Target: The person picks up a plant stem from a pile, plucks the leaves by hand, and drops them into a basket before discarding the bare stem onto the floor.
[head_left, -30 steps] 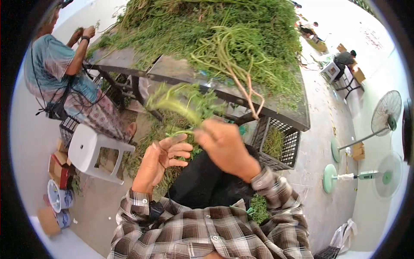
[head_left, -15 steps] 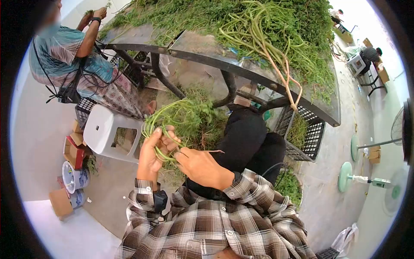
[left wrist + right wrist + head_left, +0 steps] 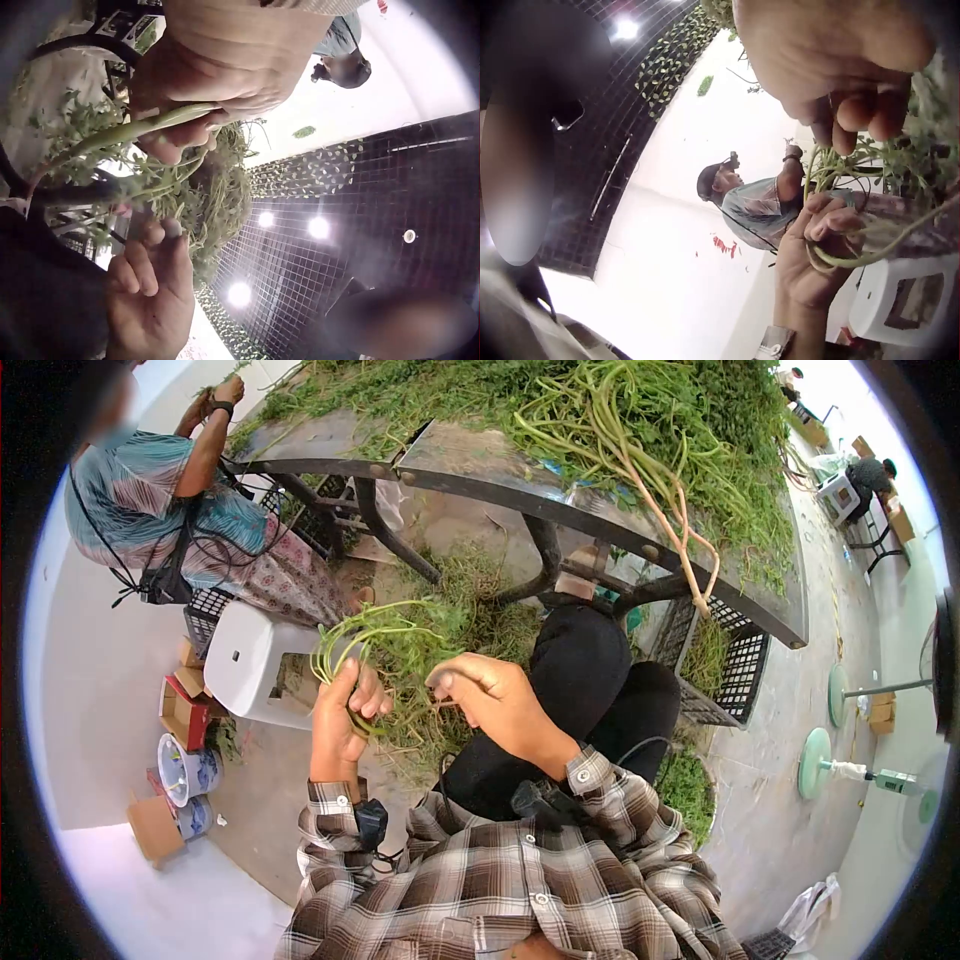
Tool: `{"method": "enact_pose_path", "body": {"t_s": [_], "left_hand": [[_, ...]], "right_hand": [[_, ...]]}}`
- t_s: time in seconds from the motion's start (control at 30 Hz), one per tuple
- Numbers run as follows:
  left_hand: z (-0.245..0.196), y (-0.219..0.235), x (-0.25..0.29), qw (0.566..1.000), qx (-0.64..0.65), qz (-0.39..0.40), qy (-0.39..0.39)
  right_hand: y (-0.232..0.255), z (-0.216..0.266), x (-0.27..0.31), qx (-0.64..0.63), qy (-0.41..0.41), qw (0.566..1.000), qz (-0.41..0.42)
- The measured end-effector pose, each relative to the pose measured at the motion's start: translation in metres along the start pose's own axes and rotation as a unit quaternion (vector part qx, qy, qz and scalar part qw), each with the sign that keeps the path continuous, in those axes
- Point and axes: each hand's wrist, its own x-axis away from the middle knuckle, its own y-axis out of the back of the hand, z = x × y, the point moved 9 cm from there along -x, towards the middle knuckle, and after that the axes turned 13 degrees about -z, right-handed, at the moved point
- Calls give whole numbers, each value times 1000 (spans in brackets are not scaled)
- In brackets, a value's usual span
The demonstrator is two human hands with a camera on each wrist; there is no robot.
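Note:
My left hand [image 3: 340,720] grips a looped bunch of long leafy green stems [image 3: 345,645], its thumb laid over them. One thick stem [image 3: 124,133] runs out of that hand and turns pinkish towards its far end. Close to the right of the bunch is my right hand [image 3: 500,705], with bent fingers and the thumb and forefinger tips close together. Leaves [image 3: 440,630] of the bunch hang just above those fingertips. I cannot tell whether the right hand pinches a piece of them.
A table [image 3: 470,455] ahead bears a big heap of greens [image 3: 720,440], some pinkish stems overhanging its edge. Under its right end stands a black crate [image 3: 735,680]. To the left are a white stool [image 3: 250,660] and a standing person [image 3: 150,500]. Loose greens [image 3: 470,570] litter the floor.
The bunch, blurred one second ago, is now gathered in the left hand. Since half a second ago the right hand has drawn away from the left and risen towards the leaves.

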Motion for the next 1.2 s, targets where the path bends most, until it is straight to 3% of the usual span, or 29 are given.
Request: {"method": "enact_pose_path", "body": {"t_s": [0.03,0.07,0.13,0.2,0.27,0.33,0.67,0.8,0.9,1.1,1.2], "left_hand": [[1,-1,2,1000,-2,0,1],[3,-1,4,1000,-27,-12,10],[7,1,7,998,-54,-22,19],[17,-1,11,997,-61,2,54],[20,-3,16,995,-71,-3,66],[23,-9,19,994,-74,25,76],[23,-16,25,994,-83,21,66],[26,-20,29,993,-87,26,79],[14,-16,24,997,-68,-24,35],[8,-16,24,997,-77,-23,21],[13,-14,24,997,-69,-7,32]], "right_hand": [[-4,11,1,41,49,998,24],[-6,8,0,39,48,998,22],[-14,27,2,79,207,975,16],[-19,22,0,88,184,979,27],[-22,30,3,95,246,965,10],[-26,26,3,123,241,963,19],[-26,16,5,206,218,954,8],[-25,0,1,191,219,957,12],[-25,-4,2,197,227,954,17],[-20,-5,-3,154,189,970,8],[-9,1,-6,138,195,970,-44]]}}
